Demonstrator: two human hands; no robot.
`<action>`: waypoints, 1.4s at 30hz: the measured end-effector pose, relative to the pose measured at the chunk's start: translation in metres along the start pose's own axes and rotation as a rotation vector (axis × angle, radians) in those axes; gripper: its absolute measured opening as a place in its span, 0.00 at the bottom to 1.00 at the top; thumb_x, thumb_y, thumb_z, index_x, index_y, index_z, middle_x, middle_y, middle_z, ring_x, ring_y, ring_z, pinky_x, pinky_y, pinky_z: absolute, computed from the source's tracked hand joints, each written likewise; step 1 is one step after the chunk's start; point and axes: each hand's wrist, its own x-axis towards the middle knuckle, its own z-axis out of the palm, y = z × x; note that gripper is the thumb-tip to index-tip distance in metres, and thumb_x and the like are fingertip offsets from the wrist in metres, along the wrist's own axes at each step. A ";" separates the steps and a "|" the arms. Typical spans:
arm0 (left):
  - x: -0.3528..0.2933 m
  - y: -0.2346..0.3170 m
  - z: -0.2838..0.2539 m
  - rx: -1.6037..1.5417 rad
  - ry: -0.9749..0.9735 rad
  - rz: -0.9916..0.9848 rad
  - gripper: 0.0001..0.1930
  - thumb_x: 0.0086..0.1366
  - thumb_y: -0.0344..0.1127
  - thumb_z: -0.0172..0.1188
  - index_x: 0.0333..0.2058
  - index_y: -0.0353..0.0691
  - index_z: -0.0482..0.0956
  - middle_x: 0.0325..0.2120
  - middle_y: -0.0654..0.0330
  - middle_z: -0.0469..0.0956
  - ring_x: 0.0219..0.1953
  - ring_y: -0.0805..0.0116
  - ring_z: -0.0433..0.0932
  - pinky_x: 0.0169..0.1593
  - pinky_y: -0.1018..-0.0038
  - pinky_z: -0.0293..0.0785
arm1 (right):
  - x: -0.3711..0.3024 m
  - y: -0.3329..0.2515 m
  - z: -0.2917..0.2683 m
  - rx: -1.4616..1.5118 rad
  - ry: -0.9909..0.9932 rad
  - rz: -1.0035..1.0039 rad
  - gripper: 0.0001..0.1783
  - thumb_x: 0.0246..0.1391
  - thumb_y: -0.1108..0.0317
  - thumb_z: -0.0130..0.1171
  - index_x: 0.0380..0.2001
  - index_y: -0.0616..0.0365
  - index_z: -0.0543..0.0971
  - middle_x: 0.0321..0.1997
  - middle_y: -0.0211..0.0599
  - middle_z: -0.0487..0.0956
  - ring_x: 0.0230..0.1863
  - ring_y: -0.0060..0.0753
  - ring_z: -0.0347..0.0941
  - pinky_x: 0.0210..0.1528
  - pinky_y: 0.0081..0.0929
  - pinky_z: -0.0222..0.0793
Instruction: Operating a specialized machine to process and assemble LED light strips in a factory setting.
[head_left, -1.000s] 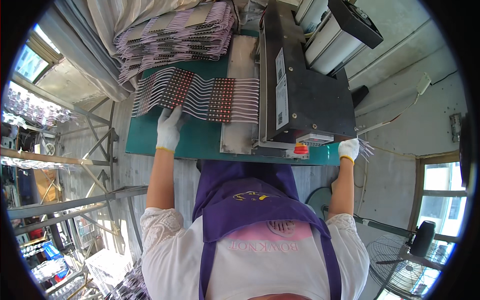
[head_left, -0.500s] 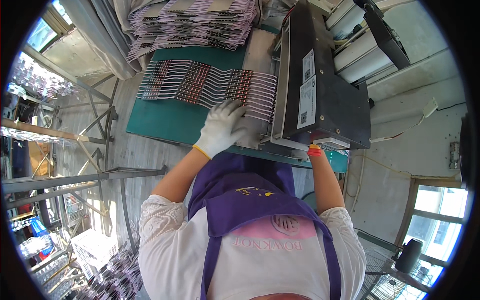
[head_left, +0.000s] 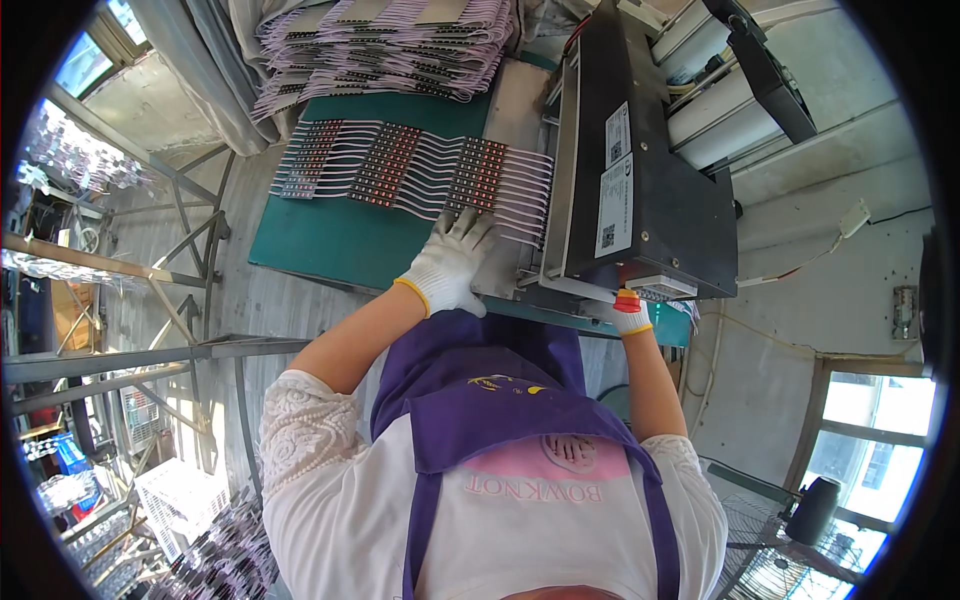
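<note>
My left hand (head_left: 452, 264), in a white knit glove with a yellow cuff, lies palm down with its fingers stretched out. Its fingertips touch the near edge of a sheet of LED modules (head_left: 475, 172), rows of small dark boards joined by pale pinkish wires. The right end of this sheet reaches the edge of a black machine (head_left: 650, 200). Below the machine's near corner, beside a red push button (head_left: 627, 301), is my right hand (head_left: 634, 321) in a matching glove. The button and machine hide its fingers.
Under the sheet is a green table top (head_left: 335, 235) with a metal plate (head_left: 515, 105) beside the machine. A tall stack of similar wired modules (head_left: 385, 50) stands at the back. A metal frame (head_left: 215, 350) runs along the left, and a black fan (head_left: 815, 510) stands at lower right.
My left hand has shifted slightly, its fingers now straighter at the sheet's near edge and its thumb lower. My right hand has drawn back a little, so more of its glove shows.
</note>
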 end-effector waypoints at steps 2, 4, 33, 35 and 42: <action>-0.003 -0.001 0.004 0.014 -0.011 -0.022 0.56 0.37 0.59 0.75 0.64 0.38 0.62 0.67 0.54 0.56 0.71 0.52 0.51 0.70 0.47 0.49 | -0.016 -0.017 -0.060 -0.008 -0.004 -0.016 0.32 0.55 0.43 0.60 0.56 0.50 0.75 0.61 0.44 0.73 0.64 0.47 0.66 0.66 0.40 0.61; -0.002 0.001 0.007 0.014 -0.002 -0.036 0.56 0.38 0.59 0.75 0.64 0.38 0.62 0.67 0.55 0.56 0.71 0.52 0.51 0.70 0.48 0.50 | -0.013 -0.059 -0.161 0.626 -0.332 0.362 0.28 0.45 0.55 0.69 0.49 0.53 0.78 0.54 0.44 0.77 0.55 0.51 0.72 0.57 0.43 0.66; 0.002 0.006 0.010 0.076 0.064 -0.024 0.55 0.38 0.59 0.74 0.63 0.36 0.63 0.66 0.50 0.59 0.69 0.48 0.55 0.71 0.49 0.48 | -0.051 -0.063 -0.111 0.401 0.462 -0.030 0.31 0.36 0.67 0.72 0.49 0.54 0.76 0.50 0.41 0.76 0.53 0.50 0.71 0.54 0.45 0.70; 0.002 0.005 0.010 0.072 0.055 -0.026 0.55 0.41 0.61 0.72 0.64 0.37 0.63 0.66 0.51 0.58 0.69 0.48 0.54 0.71 0.49 0.47 | -0.051 -0.064 -0.110 0.426 0.472 -0.001 0.31 0.36 0.68 0.72 0.49 0.54 0.77 0.51 0.40 0.76 0.54 0.51 0.71 0.56 0.45 0.69; -0.002 -0.048 0.024 0.117 0.342 -0.330 0.43 0.59 0.62 0.59 0.64 0.36 0.63 0.65 0.51 0.64 0.68 0.46 0.58 0.69 0.48 0.48 | -0.054 -0.068 -0.114 0.499 0.464 0.057 0.28 0.39 0.68 0.71 0.48 0.53 0.78 0.51 0.39 0.77 0.55 0.51 0.70 0.58 0.45 0.68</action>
